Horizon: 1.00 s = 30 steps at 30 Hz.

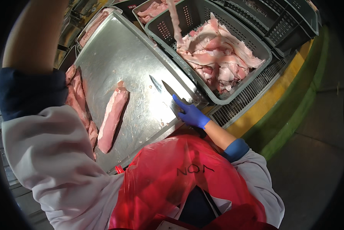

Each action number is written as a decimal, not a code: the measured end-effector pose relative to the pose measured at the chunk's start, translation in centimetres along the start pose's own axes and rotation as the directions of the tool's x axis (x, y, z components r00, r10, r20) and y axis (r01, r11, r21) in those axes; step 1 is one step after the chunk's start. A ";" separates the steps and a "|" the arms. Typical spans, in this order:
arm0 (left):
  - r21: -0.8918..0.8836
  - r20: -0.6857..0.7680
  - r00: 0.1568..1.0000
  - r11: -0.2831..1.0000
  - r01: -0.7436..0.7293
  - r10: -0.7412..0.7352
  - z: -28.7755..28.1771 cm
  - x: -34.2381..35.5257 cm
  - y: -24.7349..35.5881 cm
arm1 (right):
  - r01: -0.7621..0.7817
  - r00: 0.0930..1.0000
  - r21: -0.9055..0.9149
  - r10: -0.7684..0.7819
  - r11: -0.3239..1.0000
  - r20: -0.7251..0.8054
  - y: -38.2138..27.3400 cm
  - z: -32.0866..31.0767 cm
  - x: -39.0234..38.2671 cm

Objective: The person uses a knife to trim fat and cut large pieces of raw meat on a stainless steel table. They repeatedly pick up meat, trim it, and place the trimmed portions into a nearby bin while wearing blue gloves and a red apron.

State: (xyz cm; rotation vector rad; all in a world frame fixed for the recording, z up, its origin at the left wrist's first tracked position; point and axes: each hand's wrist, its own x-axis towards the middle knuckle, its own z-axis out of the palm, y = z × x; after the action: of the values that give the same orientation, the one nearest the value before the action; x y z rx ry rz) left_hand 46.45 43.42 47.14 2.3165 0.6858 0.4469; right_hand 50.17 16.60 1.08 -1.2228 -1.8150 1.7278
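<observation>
My right hand, in a blue glove, grips a knife by the steel table's right edge. Its index finger lies stretched along the knife, and the blade points away over the metal. The handle is mostly hidden by the hand. My left forearm reaches up past the top edge, so the left hand is out of sight. A long trimmed piece of pink meat lies on the table. More meat pieces lie along the table's left edge, partly behind my left sleeve.
A grey perforated crate beyond the table holds pale fatty trimmings. A long strip hangs over it from the top edge. Black crates stand farther right. Another container of meat is behind. A floor grate runs alongside.
</observation>
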 end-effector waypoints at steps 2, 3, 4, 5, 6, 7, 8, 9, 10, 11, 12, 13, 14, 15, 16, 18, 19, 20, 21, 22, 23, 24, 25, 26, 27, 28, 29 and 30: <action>-0.009 0.100 0.995 0.999 0.032 -0.031 5.7 -0.3 -0.6 | -0.003 1.000 -0.006 0.003 1.000 0.003 0.5 0.1 0.2; -0.007 0.143 0.989 0.999 0.046 -0.045 8.0 -1.2 -0.7 | 0.003 1.000 -0.023 -0.003 1.000 0.013 0.9 0.4 0.6; 0.005 0.174 0.983 0.998 0.064 -0.064 9.7 -2.6 -1.1 | 0.013 0.999 -0.047 -0.012 0.999 0.036 0.9 0.9 1.1; 0.027 0.187 0.978 0.996 0.090 -0.093 10.7 -4.6 -1.5 | 0.045 0.998 -0.017 -0.044 0.999 0.046 0.5 1.4 1.5; 0.076 0.172 0.979 0.992 0.101 -0.113 11.2 -6.9 -2.4 | 0.066 0.996 0.017 -0.067 0.998 0.055 0.3 2.0 1.9; 0.112 0.219 0.976 0.994 -0.018 -0.007 12.7 -5.6 -5.1 | 0.016 0.998 0.080 -0.010 0.997 -0.068 1.8 0.7 1.5; 0.211 0.168 0.986 0.977 -0.018 -0.018 12.0 -7.8 -7.5 | 0.050 0.992 0.006 -0.049 0.999 -0.113 2.4 0.8 1.5; 0.407 0.090 0.995 0.913 -0.005 -0.035 10.7 -12.3 -11.0 | 0.033 0.995 0.078 -0.025 0.996 -0.095 2.9 1.6 2.3; 0.346 -0.087 0.995 0.935 0.082 -0.055 9.9 -18.3 -16.2 | -0.005 1.000 0.235 0.010 0.972 -0.021 1.8 1.6 2.1; 0.357 -0.146 0.927 0.856 0.375 -0.345 8.3 -25.2 -19.0 | -0.065 0.998 0.311 0.068 0.948 0.000 0.6 2.3 2.6; 0.323 -0.301 0.856 0.799 0.506 -0.421 8.1 -34.3 -24.0 | -0.054 0.998 0.259 0.048 0.964 0.030 -0.3 3.1 3.3; 0.272 -0.356 0.720 0.671 0.690 -0.596 8.6 -43.2 -27.7 | -0.046 0.999 0.212 0.039 0.976 0.035 -0.8 3.6 4.3; 0.308 -0.374 0.583 0.496 0.812 -0.722 10.0 -52.4 -30.0 | -0.051 0.998 0.212 0.042 0.976 0.047 -1.4 4.6 5.4; 0.329 -0.282 0.404 0.308 0.893 -0.870 11.6 -59.0 -29.6 | -0.065 0.998 0.213 0.057 0.975 0.041 -1.9 5.5 6.3; 0.318 -0.234 0.279 0.197 0.927 -0.931 15.0 -67.4 -30.1 | -0.025 0.999 0.162 0.018 0.987 0.047 -2.6 6.8 7.7; 0.226 -0.186 0.127 0.084 0.971 -0.974 21.7 -75.4 -29.4 | 0.000 0.997 0.099 -0.008 0.995 0.076 -4.1 9.9 11.8; 0.072 -0.227 0.190 0.178 0.981 -0.955 24.2 -76.4 -29.0 | 0.012 0.996 0.068 -0.018 0.998 0.083 -4.8 11.3 14.2; 0.118 -0.299 0.210 0.182 0.976 -0.931 25.4 -75.2 -27.9 | -0.035 0.998 0.075 0.031 0.997 0.048 -5.7 12.4 16.7; 0.164 -0.372 0.227 0.177 0.971 -0.900 25.6 -73.9 -26.5 | -0.078 0.997 0.085 0.077 0.993 0.017 -6.6 13.4 19.5; 0.158 -0.386 0.250 0.203 0.966 -0.888 25.9 -74.0 -25.8 | -0.078 0.996 0.114 0.082 0.990 -0.035 -6.9 14.4 22.4; 0.152 -0.402 0.280 0.237 0.959 -0.872 26.3 -74.1 -25.6 | -0.075 0.992 0.138 0.088 0.988 -0.095 -7.0 15.0 24.9; 0.143 -0.421 0.305 0.269 0.952 -0.854 26.8 -74.3 -25.4 | -0.079 0.990 0.192 0.099 0.978 -0.097 -7.6 15.5 26.7; 0.132 -0.430 0.311 0.281 0.950 -0.847 27.2 -74.4 -25.1 | -0.080 0.989 0.248 0.107 0.965 -0.100 -8.2 15.8 28.0; 0.126 -0.439 0.318 0.292 0.948 -0.840 27.5 -74.7 -24.9 | -0.090 0.990 0.257 0.115 0.962 -0.084 -8.9 16.3 28.7; 0.121 -0.447 0.327 0.306 0.944 -0.833 27.9 -74.9 -24.8 | -0.124 0.988 0.261 0.143 0.957 -0.056 -9.3 16.6 28.8; 0.159 -0.493 0.370 0.337 0.928 -0.787 28.3 -74.8 -24.8 | -0.159 0.984 0.263 0.173 0.951 -0.030 -9.6 16.7 28.6; 0.140 -0.466 0.375 0.352 0.925 -0.801 28.4 -74.5 -24.5 | -0.190 0.980 0.270 0.200 0.944 -0.008 -10.0 16.9 28.0; 0.120 -0.440 0.372 0.357 0.926 -0.817 28.2 -74.4 -24.0 | -0.202 0.978 0.269 0.209 0.942 0.003 -10.0 17.5 26.8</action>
State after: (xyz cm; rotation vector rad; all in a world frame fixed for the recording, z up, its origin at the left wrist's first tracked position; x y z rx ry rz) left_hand -8.23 1.10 0.95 1.7365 2.2018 0.1377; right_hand 18.46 27.28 -1.08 -1.3481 -1.4203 1.9837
